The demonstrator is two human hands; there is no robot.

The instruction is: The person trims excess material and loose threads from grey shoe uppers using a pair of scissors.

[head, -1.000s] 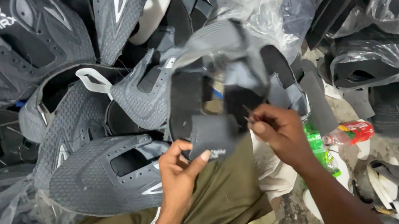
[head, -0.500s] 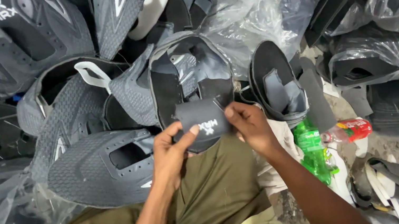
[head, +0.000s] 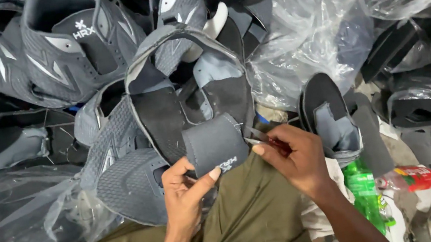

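The grey shoe upper [head: 188,96] is being trimmed over the lap: its tongue [head: 215,145] is being pinched by the left hand [head: 186,192], small snips [head: 257,134] are being gripped by the right hand [head: 296,157]. Careful blade alignment is likely being called for next.

Looks like a shoe-making workshop to me. I see piles of unfinished grey shoe uppers [head: 83,50] with no soles, more stock bagged in clear plastic bags [head: 311,31], and a green bottle [head: 364,195] on the floor.
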